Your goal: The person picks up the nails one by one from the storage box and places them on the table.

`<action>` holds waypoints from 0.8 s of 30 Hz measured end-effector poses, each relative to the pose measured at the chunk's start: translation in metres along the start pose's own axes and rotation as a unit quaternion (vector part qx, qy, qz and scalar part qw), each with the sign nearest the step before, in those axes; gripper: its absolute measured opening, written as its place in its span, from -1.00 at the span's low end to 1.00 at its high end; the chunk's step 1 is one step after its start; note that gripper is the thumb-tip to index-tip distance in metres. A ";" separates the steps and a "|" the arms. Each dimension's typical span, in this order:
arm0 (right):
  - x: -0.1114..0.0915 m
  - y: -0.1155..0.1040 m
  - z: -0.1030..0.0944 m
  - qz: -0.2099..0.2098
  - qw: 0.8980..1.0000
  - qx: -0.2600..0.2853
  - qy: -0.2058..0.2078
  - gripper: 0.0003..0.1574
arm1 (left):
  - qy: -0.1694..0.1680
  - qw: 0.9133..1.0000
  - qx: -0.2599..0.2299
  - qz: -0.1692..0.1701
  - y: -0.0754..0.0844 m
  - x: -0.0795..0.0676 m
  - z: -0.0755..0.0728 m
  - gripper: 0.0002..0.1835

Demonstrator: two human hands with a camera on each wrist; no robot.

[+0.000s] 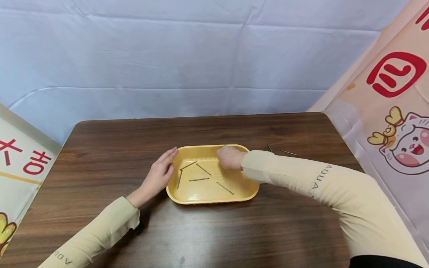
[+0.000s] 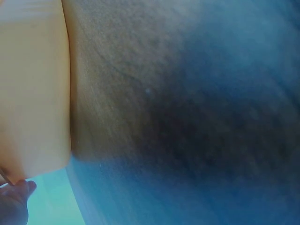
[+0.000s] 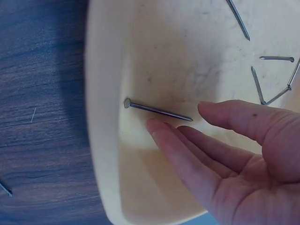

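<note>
A shallow yellow plastic tray point(image 1: 214, 199) lies on the table with several metal nails point(image 1: 199, 179) scattered over its floor. My left hand point(image 1: 159, 175) rests against its left end, fingers extended along the rim. Inside the tray's right part is my right hand point(image 1: 230, 157). In the right wrist view that hand point(image 3: 234, 154) has thumb and fingers spread apart, fingertips right beside a single nail point(image 3: 159, 111). This nail's head lies near the tray wall, and its point faces the thumb. The left wrist view has mostly the tray's side point(image 2: 35, 93).
Beyond the tray's right end, two loose nails point(image 1: 289, 153) lie on the dark wood table point(image 1: 214, 238). A pale cloth point(image 1: 151, 56) hangs behind the table's far edge. Printed banners point(image 1: 399, 123) stand at both sides.
</note>
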State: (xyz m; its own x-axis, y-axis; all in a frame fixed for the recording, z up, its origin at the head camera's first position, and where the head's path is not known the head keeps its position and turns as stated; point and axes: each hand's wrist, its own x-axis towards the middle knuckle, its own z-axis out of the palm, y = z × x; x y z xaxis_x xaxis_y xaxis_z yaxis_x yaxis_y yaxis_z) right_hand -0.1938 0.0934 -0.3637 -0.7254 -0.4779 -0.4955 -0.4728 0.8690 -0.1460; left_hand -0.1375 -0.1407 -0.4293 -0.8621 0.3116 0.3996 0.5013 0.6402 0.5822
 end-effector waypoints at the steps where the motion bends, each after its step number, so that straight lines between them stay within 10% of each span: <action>1: 0.000 0.000 0.000 0.000 1.000 -0.004 -0.003 -0.71 | 0.000 1.000 0.000 0.000 0.000 0.000 0.000 -0.54; 24: 0.007 -0.008 0.008 0.017 0.998 -0.048 -0.031 -0.70 | 0.005 1.000 -0.006 -0.003 0.001 0.001 0.000 -0.53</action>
State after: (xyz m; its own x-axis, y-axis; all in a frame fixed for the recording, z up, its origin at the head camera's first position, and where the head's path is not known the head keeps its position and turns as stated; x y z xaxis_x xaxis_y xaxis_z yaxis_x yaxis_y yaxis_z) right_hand -0.1913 0.0837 -0.3728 -0.7111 -0.4370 -0.5508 -0.4960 0.8670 -0.0476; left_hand -0.1375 -0.1398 -0.4282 -0.8641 0.3006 0.4037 0.4973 0.6331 0.5932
